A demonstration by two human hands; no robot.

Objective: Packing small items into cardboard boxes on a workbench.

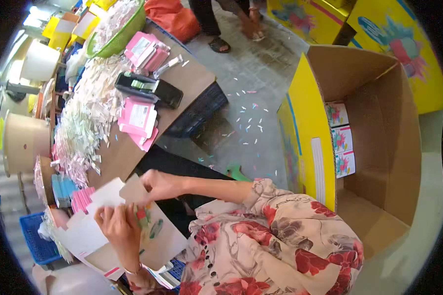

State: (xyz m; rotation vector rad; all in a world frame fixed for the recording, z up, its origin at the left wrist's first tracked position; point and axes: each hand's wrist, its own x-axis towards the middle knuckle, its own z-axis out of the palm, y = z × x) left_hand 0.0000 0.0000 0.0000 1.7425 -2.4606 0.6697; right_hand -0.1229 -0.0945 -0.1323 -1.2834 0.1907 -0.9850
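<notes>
A partly unfolded white cardboard carton with a colourful print lies across my lap, tilted, at the table's near edge. My right hand pinches a flap at its upper edge, thumb and fingers closed on the card. My left hand rests on the carton's middle with bent fingers gripping the panel edge. Small pink blocks and light blue blocks stand on the table beside the carton. Flat white cartons with coloured edges are partly hidden beneath it.
The brown table carries a heap of small wrapped sticks, a black tape dispenser, pink boxes and a green basin. An open yellow box at right contains small printed cartons. Another person's hand is beyond.
</notes>
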